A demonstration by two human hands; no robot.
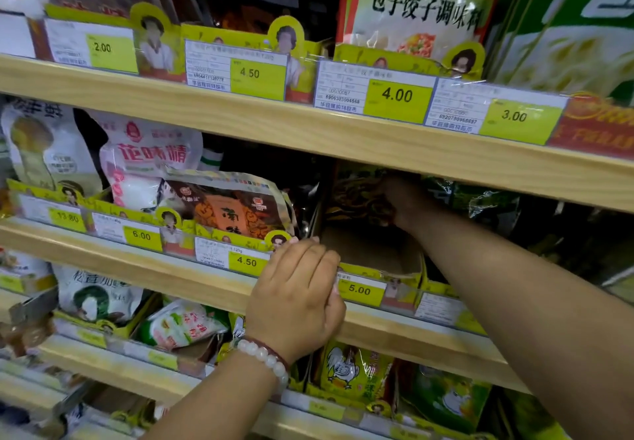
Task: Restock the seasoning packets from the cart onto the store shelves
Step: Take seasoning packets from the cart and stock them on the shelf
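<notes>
My right hand [401,199] reaches deep into the middle shelf and grips a dark seasoning packet [356,196] with yellow-brown print, standing in a cardboard display box [374,254]. My left hand [298,292], with a white bead bracelet at the wrist, holds the front edge of that shelf [192,275], its fingers curled over the yellow price strip beside the 5.00 label [360,289]. Just left of it leans an orange and brown packet [233,206] above the 4.50 label.
Wooden shelves run above and below, each fronted by yellow price labels. White and pink packets [147,161] stand at the left, a large white dumpling seasoning bag [422,10] on the top shelf, yellow chicken-print packets [353,371] on the shelf below. No cart is in view.
</notes>
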